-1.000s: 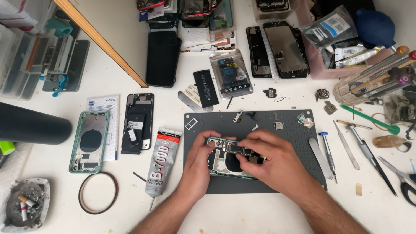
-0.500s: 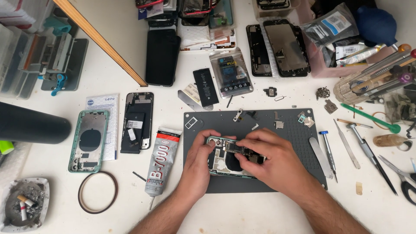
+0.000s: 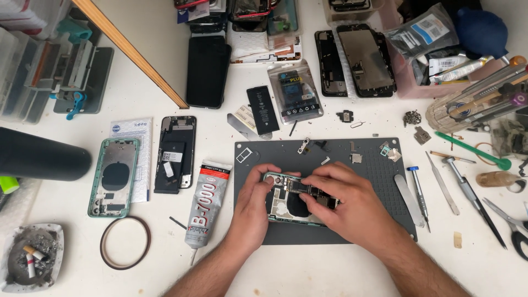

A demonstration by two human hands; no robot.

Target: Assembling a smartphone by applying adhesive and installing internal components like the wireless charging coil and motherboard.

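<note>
Left hand [image 3: 254, 201] gripping near-left edge of green phone frame [image 3: 280, 198], fingers curled and pinching its rim. Right hand [image 3: 344, 198] pressed down over right half of frame, fingertips pinching dark logic board [image 3: 311, 191] and seating it into frame. Frame lying flat on grey work mat [image 3: 379, 220], near centre of white table [image 3: 165, 275].

Versus a second ago: hands and frame almost unmoved, only slight finger shift over board; board looks lower in frame now, so fitting step likely close to done but not confirmed, contact hidden under fingers.

Left of mat: glue tube [image 3: 204, 203] just beside mat edge, tape ring [image 3: 125, 242] near it, ashtray [image 3: 30, 264] at near-left corner. Second green frame [image 3: 114, 177] and opened black phone [image 3: 176, 154] further left. Right of mat: metal spudger [image 3: 410, 201] overlapping its right edge, blue-tipped screwdriver [image 3: 419, 190], tweezers [image 3: 443, 176], scissors [image 3: 509, 225], well apart from hands.

Far edge of mat: small screws and brackets [image 3: 355, 157], loose, close to right-hand knuckles; risk of a knock. Beyond mat: black battery [image 3: 263, 110], bagged battery [image 3: 294, 93], dark screen panel [image 3: 208, 71], two opened phones [image 3: 357, 58], tool holder [image 3: 473, 99] at far right. Nothing lying between hands and frame.
</note>
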